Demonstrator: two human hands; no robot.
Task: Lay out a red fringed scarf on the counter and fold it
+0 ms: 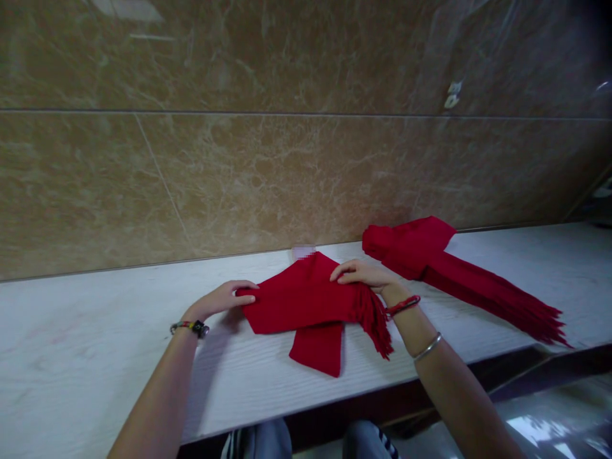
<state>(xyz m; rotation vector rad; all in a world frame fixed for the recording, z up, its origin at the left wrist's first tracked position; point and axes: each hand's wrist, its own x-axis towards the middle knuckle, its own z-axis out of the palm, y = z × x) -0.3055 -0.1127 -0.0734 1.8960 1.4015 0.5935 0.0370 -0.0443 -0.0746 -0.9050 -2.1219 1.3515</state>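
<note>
A red scarf with a fringed end lies folded over itself on the white bench top. My left hand is closed on the fold at its left end, thumb in front and fingers along the upper edge. Near the fringe, my right hand has its bent fingers closed on the scarf's upper edge; the fingertips are partly hidden. Below the folded band, another section of the same scarf sticks out toward me. A second red scarf, loosely folded with its fringe to the right, lies apart from my hands.
The long white bench top runs along a brown marble-tiled wall. A small pale label shows behind the scarf. My knees are below the front edge. A small white fitting is on the wall.
</note>
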